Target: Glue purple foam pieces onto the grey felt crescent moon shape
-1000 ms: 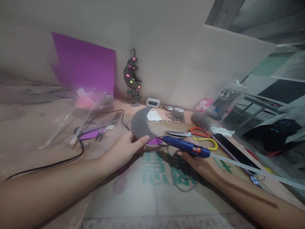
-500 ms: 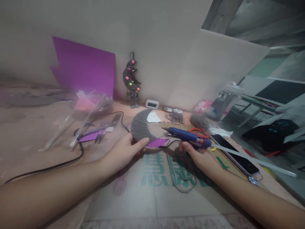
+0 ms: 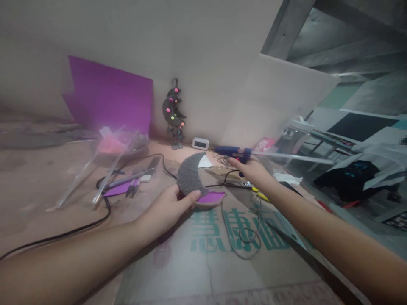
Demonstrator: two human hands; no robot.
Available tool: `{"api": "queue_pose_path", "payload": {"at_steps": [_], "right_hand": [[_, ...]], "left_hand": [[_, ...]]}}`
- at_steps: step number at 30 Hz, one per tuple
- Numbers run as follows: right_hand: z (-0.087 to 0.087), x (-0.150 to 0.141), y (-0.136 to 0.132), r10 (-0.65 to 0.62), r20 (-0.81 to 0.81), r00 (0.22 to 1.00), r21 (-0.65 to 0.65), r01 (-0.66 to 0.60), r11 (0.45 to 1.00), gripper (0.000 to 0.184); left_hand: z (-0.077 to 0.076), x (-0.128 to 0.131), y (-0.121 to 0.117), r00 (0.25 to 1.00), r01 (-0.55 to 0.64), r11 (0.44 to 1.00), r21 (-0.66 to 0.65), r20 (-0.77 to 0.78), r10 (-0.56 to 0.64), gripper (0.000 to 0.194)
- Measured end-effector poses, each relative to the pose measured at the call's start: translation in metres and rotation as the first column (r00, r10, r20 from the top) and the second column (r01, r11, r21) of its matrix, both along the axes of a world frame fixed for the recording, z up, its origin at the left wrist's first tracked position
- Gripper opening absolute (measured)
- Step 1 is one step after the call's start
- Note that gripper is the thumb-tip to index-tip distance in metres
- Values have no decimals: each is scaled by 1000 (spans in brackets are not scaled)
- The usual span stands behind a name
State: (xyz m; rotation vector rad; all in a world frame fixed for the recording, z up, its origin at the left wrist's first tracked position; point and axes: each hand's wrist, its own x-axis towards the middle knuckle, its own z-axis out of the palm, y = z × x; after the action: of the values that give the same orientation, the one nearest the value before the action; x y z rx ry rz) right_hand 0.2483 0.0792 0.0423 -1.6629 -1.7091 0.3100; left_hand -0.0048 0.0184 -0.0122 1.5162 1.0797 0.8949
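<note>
My left hand point(image 3: 181, 201) pinches the lower part of a crescent moon point(image 3: 190, 173) wrapped in grey yarn, its thumb on the front face. At the crescent's lower tip a bare purple end point(image 3: 211, 197) shows. A loose strand of grey yarn point(image 3: 244, 237) trails from there onto the cardboard. My right hand point(image 3: 249, 167) is closed around a blue glue gun point(image 3: 230, 151), raised beyond and to the right of the crescent. The gun's nozzle points left, and a long clear glue stick point(image 3: 292, 158) sticks out of its back. The two are apart.
A printed cardboard sheet point(image 3: 178, 271) lies under my hands. A moon ornament with coloured dots point(image 3: 173, 110) leans on the wall beside a purple sheet point(image 3: 111, 97). A white clock point(image 3: 200, 143) stands behind. Clear glue sticks point(image 3: 111, 169) and a black cord point(image 3: 76, 231) lie left.
My right hand has lifted the glue gun up and away from the crescent, uncovering yellow-handled pliers or scissors. My left hand still holds the crescent, nearly in the same place.
</note>
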Motion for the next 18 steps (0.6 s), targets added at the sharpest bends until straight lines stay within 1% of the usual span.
{"api": "queue_pose_path", "payload": {"at_steps": [2,4,6,8,13,16,18], "right_hand": [[-8,-6,27,21,57,998,-25,-20,999,41],[-18,-11,51,27,68,997,-37,-25,999,38],[-26,-15,67,45,71,996,-57,-41,998,36],[-33,-18,76,62,77,995,-80,-56,995,34],[-35,-12,82,101,92,991,-79,-94,992,33],[-34,-1,74,147,85,985,-45,-144,989,38],[-34,6,62,168,83,982,-18,-167,986,40]], "left_hand": [[-1,0,1,1000,5,1000,1,2,-5,34],[-1,0,1,1000,22,1000,8,9,-22,34],[-1,-1,1,999,38,999,19,24,-39,32],[-1,-1,1,998,47,999,25,46,-48,32],[-1,-1,1,997,49,998,38,61,-52,32],[0,-1,1,997,50,998,39,54,-52,32],[0,-1,1,998,44,998,38,51,-46,33]]}}
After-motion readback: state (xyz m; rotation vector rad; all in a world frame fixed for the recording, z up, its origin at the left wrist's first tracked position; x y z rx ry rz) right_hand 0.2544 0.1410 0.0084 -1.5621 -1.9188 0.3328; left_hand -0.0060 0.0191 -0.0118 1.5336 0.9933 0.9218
